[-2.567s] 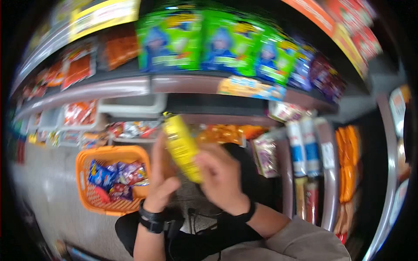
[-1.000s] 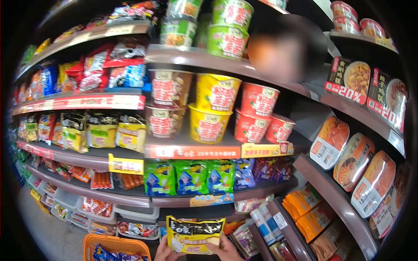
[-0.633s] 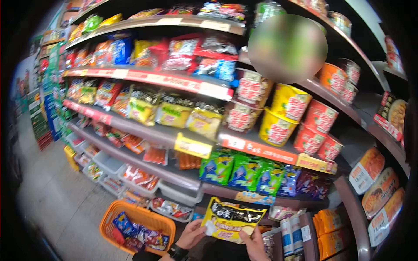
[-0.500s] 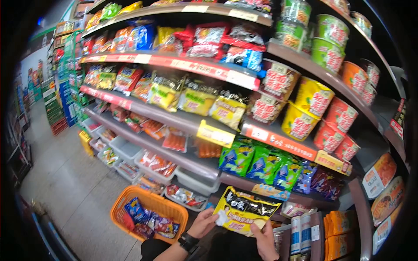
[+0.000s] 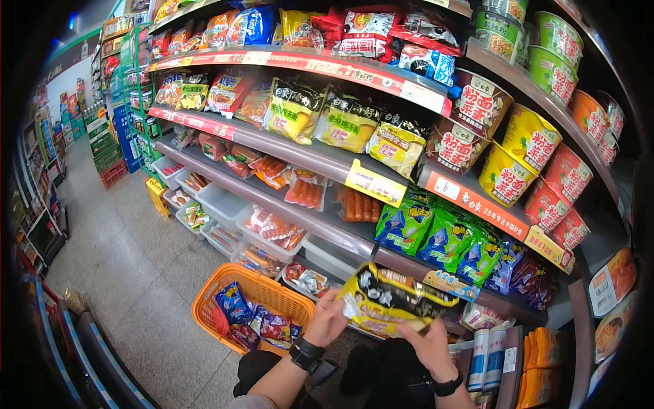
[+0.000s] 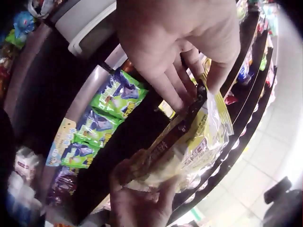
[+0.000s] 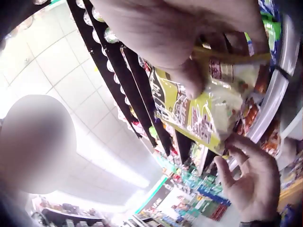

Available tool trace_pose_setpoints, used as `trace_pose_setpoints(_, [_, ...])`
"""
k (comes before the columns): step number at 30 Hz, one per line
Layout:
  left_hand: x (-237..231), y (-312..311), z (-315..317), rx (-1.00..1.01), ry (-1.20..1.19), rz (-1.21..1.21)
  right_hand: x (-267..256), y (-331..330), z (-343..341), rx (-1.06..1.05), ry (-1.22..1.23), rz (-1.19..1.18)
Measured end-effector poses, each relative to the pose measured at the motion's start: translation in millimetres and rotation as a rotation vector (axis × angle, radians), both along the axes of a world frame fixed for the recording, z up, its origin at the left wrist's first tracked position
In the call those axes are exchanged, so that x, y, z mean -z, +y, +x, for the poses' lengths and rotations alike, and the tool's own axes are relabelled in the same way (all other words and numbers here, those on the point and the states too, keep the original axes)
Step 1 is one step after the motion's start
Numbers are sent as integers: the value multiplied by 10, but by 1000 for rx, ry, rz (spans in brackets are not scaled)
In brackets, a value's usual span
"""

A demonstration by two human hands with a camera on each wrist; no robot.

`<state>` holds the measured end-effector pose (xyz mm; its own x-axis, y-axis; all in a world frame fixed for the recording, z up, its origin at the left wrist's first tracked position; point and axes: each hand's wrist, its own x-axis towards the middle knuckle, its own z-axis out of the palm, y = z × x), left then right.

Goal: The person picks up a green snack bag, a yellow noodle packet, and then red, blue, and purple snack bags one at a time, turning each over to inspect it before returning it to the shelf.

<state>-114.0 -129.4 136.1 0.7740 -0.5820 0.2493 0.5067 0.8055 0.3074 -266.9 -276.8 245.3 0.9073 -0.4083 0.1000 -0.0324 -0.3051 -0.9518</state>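
Shelves (image 5: 300, 157) beyond; left hand (image 5: 325, 322), right hand (image 5: 433, 349) round packet (image 5: 390, 301)

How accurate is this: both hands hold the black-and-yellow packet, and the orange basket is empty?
The head view shows coloured bags inside the orange basket; it isn't empty. Left hand and right hand do hold the black-and-yellow packet.

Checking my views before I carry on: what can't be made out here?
- Head: most of the right hand's fingers, behind the yellow-black packet.
- Head: the packet's small print, blurred.
- Head: how many packs the orange basket holds; they overlap.
- Head: wrapped tray, cut off by the dark border.
- Right wrist: whatever the blurred oval covers.
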Motion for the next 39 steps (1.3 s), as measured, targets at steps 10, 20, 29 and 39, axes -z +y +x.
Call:
trace_pose_setpoints(10, [3, 210, 274, -80, 69, -192, -987, 275, 2102, -101, -599, 108])
trace_pose_setpoints(20, [-32, 286, 315, -101, 65, -196, -1191, 33, 3372, 133, -600, -49])
trace_pose_setpoints(29, [-73, 278, 299, -107, 99, -197, -1098, -312, 3234, 676, -548, -501])
trace_pose_setpoints(39, [-117, 321, 283, -106, 112, -159, -1334, -169, 3100, 683, -726, -706])
